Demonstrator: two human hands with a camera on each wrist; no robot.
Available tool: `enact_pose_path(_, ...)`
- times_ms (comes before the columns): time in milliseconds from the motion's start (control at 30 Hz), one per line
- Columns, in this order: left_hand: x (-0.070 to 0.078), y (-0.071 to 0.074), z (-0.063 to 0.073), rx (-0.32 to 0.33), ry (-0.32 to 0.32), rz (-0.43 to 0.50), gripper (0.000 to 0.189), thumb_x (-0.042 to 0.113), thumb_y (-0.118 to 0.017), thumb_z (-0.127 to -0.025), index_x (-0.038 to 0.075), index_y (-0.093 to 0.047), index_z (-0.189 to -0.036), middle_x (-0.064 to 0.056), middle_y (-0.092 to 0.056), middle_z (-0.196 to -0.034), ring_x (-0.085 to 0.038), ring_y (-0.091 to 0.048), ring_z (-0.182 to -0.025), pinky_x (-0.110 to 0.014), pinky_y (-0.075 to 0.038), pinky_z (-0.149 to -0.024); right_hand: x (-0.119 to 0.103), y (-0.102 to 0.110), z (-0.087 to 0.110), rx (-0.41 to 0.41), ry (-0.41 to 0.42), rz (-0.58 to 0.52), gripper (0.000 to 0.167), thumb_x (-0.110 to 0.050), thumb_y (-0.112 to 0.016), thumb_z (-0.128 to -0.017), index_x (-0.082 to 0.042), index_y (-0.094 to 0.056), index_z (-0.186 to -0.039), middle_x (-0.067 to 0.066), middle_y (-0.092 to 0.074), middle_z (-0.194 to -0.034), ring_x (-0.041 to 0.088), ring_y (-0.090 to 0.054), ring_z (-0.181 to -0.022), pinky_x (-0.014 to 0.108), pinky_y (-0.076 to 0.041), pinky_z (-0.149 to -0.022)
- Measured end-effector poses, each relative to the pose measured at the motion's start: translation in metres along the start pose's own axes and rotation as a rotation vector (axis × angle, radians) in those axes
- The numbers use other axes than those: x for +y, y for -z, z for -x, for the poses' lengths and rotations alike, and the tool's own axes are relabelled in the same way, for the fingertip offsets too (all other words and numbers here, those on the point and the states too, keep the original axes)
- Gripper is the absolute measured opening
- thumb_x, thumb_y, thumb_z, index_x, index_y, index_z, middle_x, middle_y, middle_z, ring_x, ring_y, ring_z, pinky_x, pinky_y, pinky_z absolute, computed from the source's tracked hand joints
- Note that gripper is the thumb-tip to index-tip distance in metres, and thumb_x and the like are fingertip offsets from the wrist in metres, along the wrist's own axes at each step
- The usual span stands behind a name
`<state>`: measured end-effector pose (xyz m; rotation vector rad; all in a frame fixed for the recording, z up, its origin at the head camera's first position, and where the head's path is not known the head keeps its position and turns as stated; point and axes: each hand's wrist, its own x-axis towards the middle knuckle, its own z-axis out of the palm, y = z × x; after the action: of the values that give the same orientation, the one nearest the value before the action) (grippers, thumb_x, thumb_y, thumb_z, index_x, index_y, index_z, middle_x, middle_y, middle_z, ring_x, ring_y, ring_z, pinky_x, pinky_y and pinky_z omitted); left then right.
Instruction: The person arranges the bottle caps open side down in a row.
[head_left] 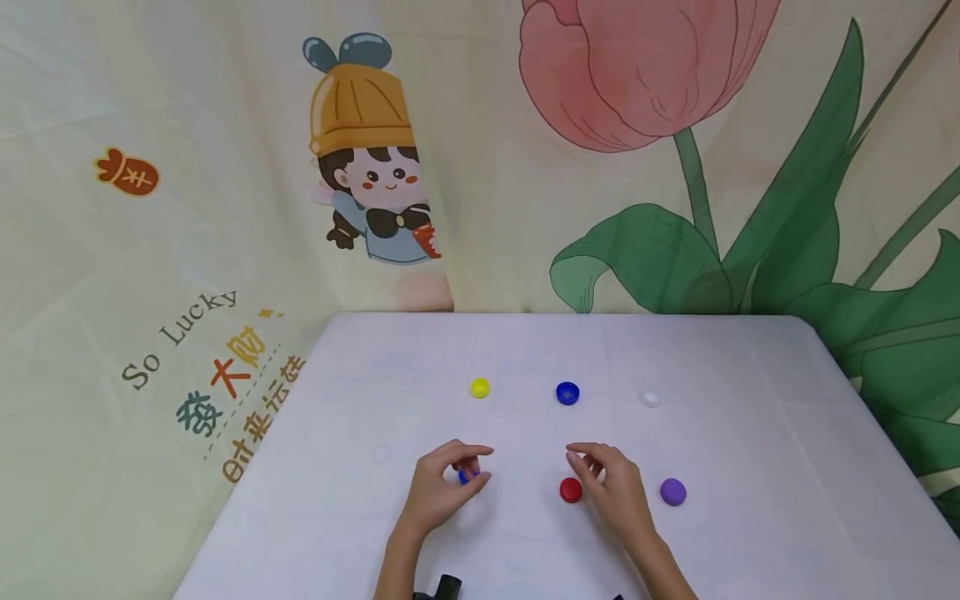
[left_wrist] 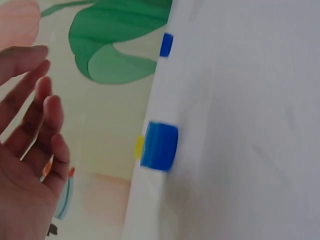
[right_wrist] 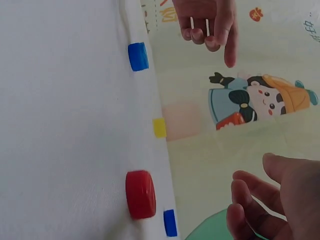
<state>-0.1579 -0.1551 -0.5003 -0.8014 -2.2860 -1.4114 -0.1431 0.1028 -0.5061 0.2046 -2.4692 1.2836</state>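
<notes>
Left hand is hovering by the near blue cap, right hand beside the red cap, both curving loosely, thumbs standing apart from forefingers!

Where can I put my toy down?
Right of the purple cap, out to the table edge, and straight left of the yellow cap. Crowded: the front blue cap by the left hand, the red cap by the right hand.

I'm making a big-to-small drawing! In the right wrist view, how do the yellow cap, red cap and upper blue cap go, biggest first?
1. Red cap
2. Upper blue cap
3. Yellow cap
That's how they look; nearness may change it, so real sizes are unsure.
</notes>
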Motion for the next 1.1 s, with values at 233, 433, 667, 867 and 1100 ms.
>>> enact_pose_path(233, 0.004, 0.021, 0.006, 0.108, 0.07, -0.041, 0.03, -0.007, -0.076, -0.068, 0.0, -0.068, -0.097, -0.012, -0.058, -0.071, -0.026, -0.052, -0.061, -0.038, -0.04, -0.053, -0.026, -0.03, -0.004, -0.029, 0.048, -0.178, 0.017, -0.024, -0.068, -0.085, -0.015, -0.07, -0.1, -0.015, -0.053, -0.066, 0.003, -0.048, -0.057, 0.022, -0.041, -0.052)
enact_pose_path(433, -0.034, 0.022, 0.024, 0.09, 0.193, -0.047, 0.04, -0.001, -0.081, -0.065, 0.006, -0.068, -0.102, -0.008, -0.057, -0.076, -0.026, -0.052, -0.063, -0.035, -0.041, -0.054, -0.037, -0.068, -0.005, -0.182, 0.079, -0.221, 0.034, -0.025, -0.07, -0.082, -0.01, -0.065, -0.112, -0.011, -0.053, -0.072, 0.007, -0.049, -0.064, 0.02, -0.042, -0.056)
enact_pose_path(667, -0.053, 0.017, 0.032, -0.023, 0.398, -0.123, 0.045, 0.015, -0.084, -0.065, 0.02, -0.069, -0.107, 0.005, -0.056, -0.078, -0.013, -0.051, -0.067, -0.023, -0.042, -0.06, -0.025, -0.102, -0.003, -0.283, 0.075, -0.178, 0.043, -0.025, -0.073, -0.08, -0.006, -0.062, -0.117, -0.006, -0.056, -0.076, 0.01, -0.049, -0.07, 0.021, -0.041, -0.062)
enact_pose_path(867, -0.052, 0.014, 0.031, -0.057, 0.433, -0.181, 0.042, 0.013, -0.083, -0.066, 0.015, -0.07, -0.106, 0.007, -0.054, -0.077, -0.01, -0.05, -0.069, -0.022, -0.043, -0.062, -0.017, -0.113, 0.001, -0.339, 0.068, -0.107, 0.045, -0.03, -0.071, -0.081, -0.008, -0.062, -0.119, -0.008, -0.054, -0.076, 0.008, -0.045, -0.07, 0.02, -0.037, -0.061)
enact_pose_path(1100, -0.053, 0.013, 0.029, -0.098, 0.425, -0.215, 0.034, 0.016, -0.082, -0.068, 0.014, -0.072, -0.101, 0.009, -0.054, -0.073, -0.009, -0.049, -0.067, -0.022, -0.041, -0.062, -0.017, -0.114, -0.001, -0.346, 0.133, -0.044, 0.04, -0.027, -0.074, -0.078, -0.013, -0.066, -0.114, -0.009, -0.053, -0.072, 0.005, -0.04, -0.066, 0.018, -0.033, -0.06)
